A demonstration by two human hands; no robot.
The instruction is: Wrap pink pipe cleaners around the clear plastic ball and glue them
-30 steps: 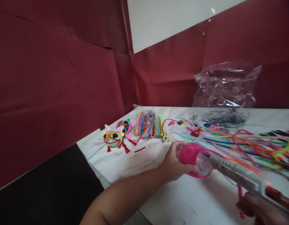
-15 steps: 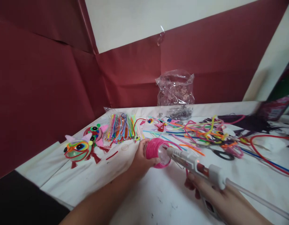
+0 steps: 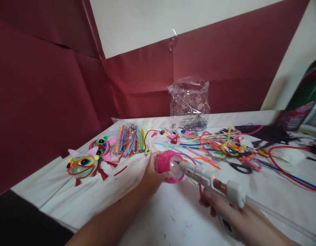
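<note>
The left hand [image 3: 152, 172] clasps a clear plastic ball wound in pink pipe cleaner [image 3: 167, 162], while the right hand [image 3: 233, 215] grips a white glue gun [image 3: 211, 180] touching it.

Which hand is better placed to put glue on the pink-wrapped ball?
Right, most likely. The right hand holds the glue gun, nozzle at the ball; the left hand is full, gripping that ball.

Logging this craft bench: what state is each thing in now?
left hand, gripping the pink-wrapped ball.
pink-wrapped ball, partly wrapped, clear end bare.
right hand, closed on the glue gun.
glue gun, red light on, nozzle at the ball.
scissors, lying flat.
plastic bag, standing upright, crumpled.
</note>
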